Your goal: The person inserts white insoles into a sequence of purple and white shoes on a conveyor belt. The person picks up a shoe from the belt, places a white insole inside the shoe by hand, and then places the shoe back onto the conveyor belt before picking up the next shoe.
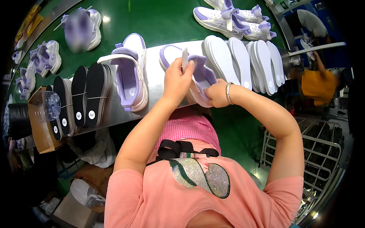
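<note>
Between my hands is a white and lavender sneaker (204, 74), its toe pointing away from me and its lavender lining showing. My left hand (178, 78) is closed on its upper near the tongue, and a white strip stands up by the thumb. At the heel end, my right hand (219, 93) grips the collar with the fingers partly hidden by the shoe. A matching sneaker (131, 78) rests to the left on the metal ledge, its tongue pulled up and an insole visible inside. White insoles (220, 59) stand in several stacks just right of my hands.
Bundled black insoles (97, 91) lean on the ledge at left, beside a cardboard box (42, 125) with clear plastic. More sneakers (216, 21) sit across the green surface (152, 19). A metal rack (304, 148) stands at right, where a person in yellow (319, 85) is visible.
</note>
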`<state>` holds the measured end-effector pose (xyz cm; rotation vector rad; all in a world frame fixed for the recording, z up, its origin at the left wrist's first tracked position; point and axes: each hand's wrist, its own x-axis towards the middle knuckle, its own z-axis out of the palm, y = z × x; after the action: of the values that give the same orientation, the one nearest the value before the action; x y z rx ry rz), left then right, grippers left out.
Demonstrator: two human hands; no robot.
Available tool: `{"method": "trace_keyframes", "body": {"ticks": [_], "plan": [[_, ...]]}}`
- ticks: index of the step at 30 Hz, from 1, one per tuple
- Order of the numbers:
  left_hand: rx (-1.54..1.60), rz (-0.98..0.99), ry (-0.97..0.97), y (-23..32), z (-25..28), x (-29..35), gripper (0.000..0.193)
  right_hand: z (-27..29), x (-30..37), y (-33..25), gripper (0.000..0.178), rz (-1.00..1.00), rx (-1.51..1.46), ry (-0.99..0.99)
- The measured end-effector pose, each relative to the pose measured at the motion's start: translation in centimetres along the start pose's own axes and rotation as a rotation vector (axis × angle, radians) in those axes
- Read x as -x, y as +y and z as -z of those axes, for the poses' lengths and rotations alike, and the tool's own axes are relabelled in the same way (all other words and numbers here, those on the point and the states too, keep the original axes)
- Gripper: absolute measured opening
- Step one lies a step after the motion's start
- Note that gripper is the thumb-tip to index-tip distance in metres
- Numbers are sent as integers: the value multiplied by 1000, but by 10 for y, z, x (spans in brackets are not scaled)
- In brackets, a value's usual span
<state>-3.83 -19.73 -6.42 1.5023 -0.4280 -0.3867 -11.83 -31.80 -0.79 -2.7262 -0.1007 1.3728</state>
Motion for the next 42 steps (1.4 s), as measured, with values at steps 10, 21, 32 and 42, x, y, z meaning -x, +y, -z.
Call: {"method": "trace_keyframes", "body": {"ticks": [10, 21, 32, 42], "plan": [[274, 469, -85, 5, 5, -9, 48, 16, -22, 14, 13, 174, 153, 1297], [115, 177, -110, -9, 2, -9, 42, 15, 24, 31, 15, 289, -1383, 757], [-279, -558, -99, 57, 34, 40, 16, -18, 51, -35, 17, 228, -1211, 1082], [-1352, -275, 1102, 106, 351, 30, 24, -83, 18, 4, 37, 26, -1338, 822]]}}
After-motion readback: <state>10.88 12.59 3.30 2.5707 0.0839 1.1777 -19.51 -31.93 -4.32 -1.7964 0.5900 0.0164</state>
